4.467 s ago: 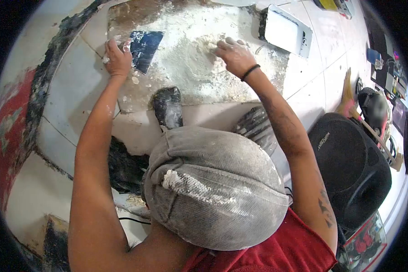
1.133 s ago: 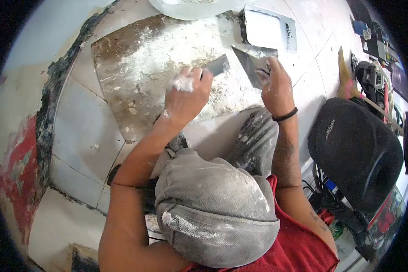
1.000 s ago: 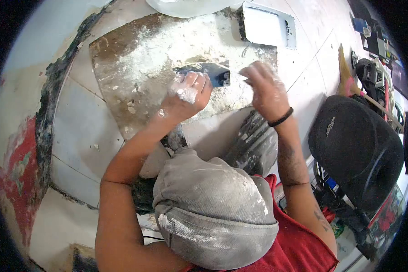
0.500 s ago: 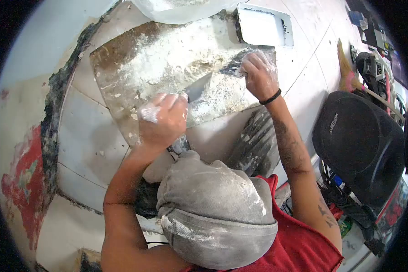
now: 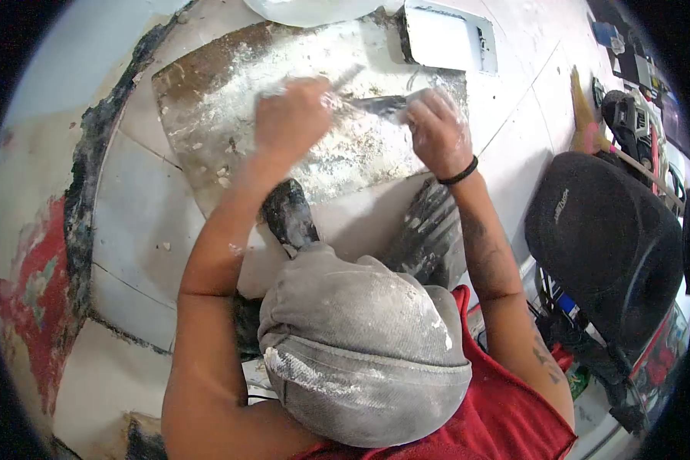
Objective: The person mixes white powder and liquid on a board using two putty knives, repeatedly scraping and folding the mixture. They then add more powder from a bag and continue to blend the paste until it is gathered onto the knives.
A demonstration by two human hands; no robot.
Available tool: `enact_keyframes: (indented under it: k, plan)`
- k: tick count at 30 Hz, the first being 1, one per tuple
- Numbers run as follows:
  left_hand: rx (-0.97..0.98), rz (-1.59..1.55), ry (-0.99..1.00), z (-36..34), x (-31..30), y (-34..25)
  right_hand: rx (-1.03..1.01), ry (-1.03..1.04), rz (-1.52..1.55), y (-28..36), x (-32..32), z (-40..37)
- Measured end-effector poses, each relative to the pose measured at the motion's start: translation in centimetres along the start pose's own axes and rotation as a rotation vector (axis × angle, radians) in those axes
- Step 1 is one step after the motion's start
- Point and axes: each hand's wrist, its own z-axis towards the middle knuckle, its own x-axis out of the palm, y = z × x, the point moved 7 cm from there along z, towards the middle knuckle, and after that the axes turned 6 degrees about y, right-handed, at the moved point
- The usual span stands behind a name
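Powder-smeared, my left hand (image 5: pixel 293 119) is closed over the left part of a stained board (image 5: pixel 195 142), blurred by motion. A thin grey putty knife blade (image 5: pixel 350 77) sticks out past its fingers to the upper right. My right hand (image 5: pixel 439 130), with a dark band at the wrist, is closed on a dark flat scraper (image 5: pixel 383 105) that points left toward my left hand. White plaster-like paste (image 5: pixel 360 153) and crumbs cover the board between and below the hands.
A white rectangular tray (image 5: pixel 448 42) stands at the board's upper right corner, and a pale translucent container (image 5: pixel 314 9) beyond its far edge. A black loudspeaker (image 5: pixel 602 238) is on the right. The left wall (image 5: pixel 34 299) has peeling red paint. A grey powdery cap (image 5: pixel 360 337) fills the lower middle.
My left hand has moved up and away over the board, its blade now near the right hand's scraper. The right hand stays almost in place, its scraper now pointing more plainly left.
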Motion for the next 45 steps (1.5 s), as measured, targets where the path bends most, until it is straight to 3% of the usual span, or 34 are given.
enact_keyframes:
  k: [2, 5, 8, 11, 14, 15, 19, 22, 30, 32, 35, 38, 42, 45]
  plan:
    - [-0.128, -0.197, -0.076, -0.5, -2.1, 1.7, 0.143, 0.090, 0.052, -1.8, 0.6, -1.0]
    - [-0.215, -0.313, -0.239, -1.7, -1.3, 7.5, 0.109, 0.234, 0.118, -3.7, 2.7, -2.5]
    - [-0.158, -0.524, -0.405, -3.3, 0.1, 13.1, 0.067, 0.371, 0.136, -4.4, 4.8, -3.0]
    - [-0.409, -0.765, -0.433, -5.7, 0.5, 18.0, 0.016, 0.476, 0.041, -4.3, 6.9, -2.8]
    - [-0.376, -0.785, -0.569, -7.4, -0.3, 20.4, -0.049, 0.528, -0.143, -5.1, 9.6, -2.3]
    - [-0.384, -0.927, -0.622, -7.8, 0.2, 21.4, -0.060, 0.488, -0.154, -5.0, 9.9, -1.8]
    - [-0.486, -0.916, -0.818, -9.2, 2.2, 24.5, -0.131, 0.424, -0.198, -4.9, 10.7, 0.6]
    - [-0.541, -0.673, -0.734, -9.1, 2.6, 25.2, -0.066, 0.545, -0.284, -5.4, 11.2, 2.3]
    - [-0.463, -0.545, -0.621, -8.5, 1.5, 23.7, -0.001, 0.278, -0.171, -5.4, 8.3, 3.9]
    - [-0.440, -0.528, -0.645, -8.4, 1.0, 23.1, 0.036, 0.311, -0.187, -5.7, 9.5, 3.2]
    - [-0.450, -0.568, -0.620, -8.4, 1.9, 24.9, -0.019, 0.412, -0.293, -4.8, 13.4, 0.4]
    - [-0.398, -0.612, -0.647, -8.3, 2.3, 25.6, -0.001, 0.555, -0.275, -4.2, 11.8, 1.8]
    - [-0.438, -0.771, -0.678, -8.7, 2.7, 25.7, 0.014, 0.337, -0.209, -3.5, 8.3, 4.9]
    - [-0.477, -0.758, -0.647, -8.9, 2.1, 25.0, 0.076, 0.401, -0.203, -4.6, 10.8, 4.2]
